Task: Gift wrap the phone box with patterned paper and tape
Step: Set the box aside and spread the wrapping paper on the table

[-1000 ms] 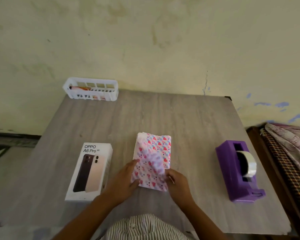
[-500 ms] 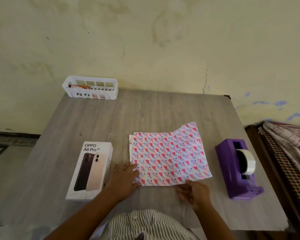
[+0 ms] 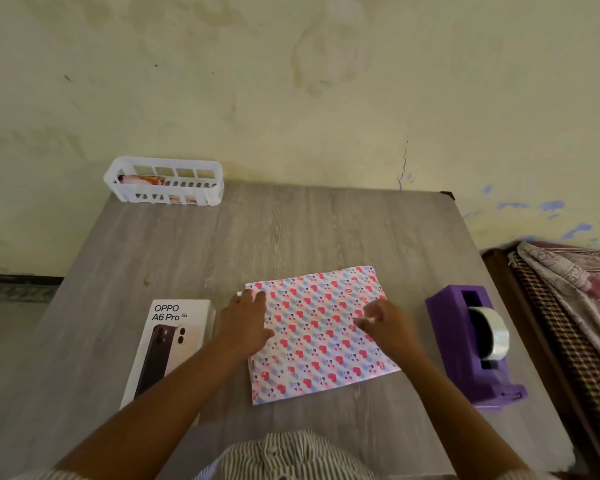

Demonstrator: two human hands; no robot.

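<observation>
Plainly, left to right:
Phone box (image 3: 168,344): lies flat just left of the paper, unwrapped; the left forearm crosses its near corner and could nudge it.
Left hand (image 3: 244,325): fingers flat, pressing the patterned paper (image 3: 321,336) at its left edge; a slip here would likely skew the sheet.
Right hand (image 3: 386,325): fingers loosely bent over the paper's right side; whether it pinches anything I cannot tell. A far corner looks lifted and may crease.
Tape dispenser (image 3: 473,344): stands apart, right.
</observation>
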